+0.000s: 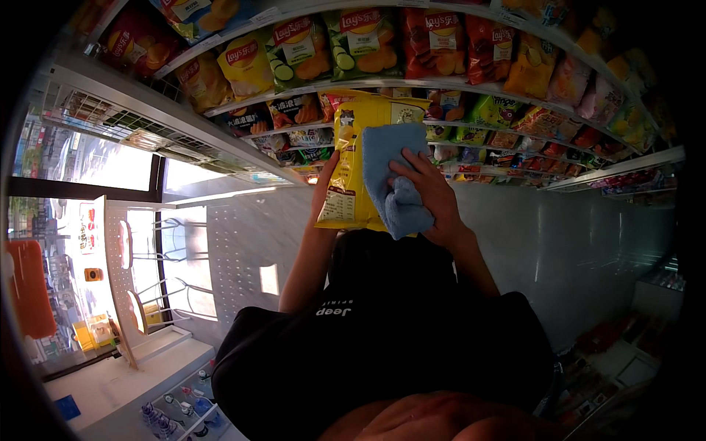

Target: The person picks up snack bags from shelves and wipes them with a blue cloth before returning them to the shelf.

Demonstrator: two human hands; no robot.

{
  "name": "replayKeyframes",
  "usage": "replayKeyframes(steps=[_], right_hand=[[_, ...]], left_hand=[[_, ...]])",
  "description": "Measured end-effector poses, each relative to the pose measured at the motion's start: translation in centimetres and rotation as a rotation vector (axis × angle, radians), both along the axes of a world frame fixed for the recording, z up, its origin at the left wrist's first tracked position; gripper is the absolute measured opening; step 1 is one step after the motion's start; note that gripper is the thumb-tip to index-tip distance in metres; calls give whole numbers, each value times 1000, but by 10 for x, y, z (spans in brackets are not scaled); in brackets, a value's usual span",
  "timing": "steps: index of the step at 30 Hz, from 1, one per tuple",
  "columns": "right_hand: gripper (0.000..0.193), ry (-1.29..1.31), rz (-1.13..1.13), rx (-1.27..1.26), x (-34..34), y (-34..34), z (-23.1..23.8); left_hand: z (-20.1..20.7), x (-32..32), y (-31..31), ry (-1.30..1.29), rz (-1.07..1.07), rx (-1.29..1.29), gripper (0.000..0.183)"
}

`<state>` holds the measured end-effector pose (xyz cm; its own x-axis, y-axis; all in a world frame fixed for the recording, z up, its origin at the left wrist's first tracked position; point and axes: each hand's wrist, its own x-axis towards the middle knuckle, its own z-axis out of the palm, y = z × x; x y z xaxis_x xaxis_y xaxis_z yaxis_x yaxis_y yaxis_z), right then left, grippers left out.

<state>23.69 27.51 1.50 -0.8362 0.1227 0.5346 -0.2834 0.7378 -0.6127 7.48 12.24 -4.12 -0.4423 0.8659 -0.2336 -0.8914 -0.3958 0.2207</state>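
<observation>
A large yellow snack bag (346, 176) is held up in front of my chest, its printed back facing me. My left hand (324, 184) grips the bag along its left edge, the fingers mostly hidden behind it. Against the bag's right half lies a blue cloth (386, 158), bunched at its lower end. My right hand (430, 189) is on the cloth, its fingers curled over the fabric and pressing it to the bag.
Ahead stand shelves (434, 82) packed with rows of snack bags, including green chip bags (362, 45). A white wire rack (95, 110) is at the left. Further left are stools (137, 312) by a counter, and bottles (165, 415) at lower left. Grey floor (529, 242) extends to the right.
</observation>
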Motion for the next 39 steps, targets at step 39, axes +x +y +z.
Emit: replayKeyframes(steps=[39], right_hand=[[55, 252, -10, -2064, -29, -21, -45]], left_hand=[[58, -22, 1, 939, 90, -353, 85]])
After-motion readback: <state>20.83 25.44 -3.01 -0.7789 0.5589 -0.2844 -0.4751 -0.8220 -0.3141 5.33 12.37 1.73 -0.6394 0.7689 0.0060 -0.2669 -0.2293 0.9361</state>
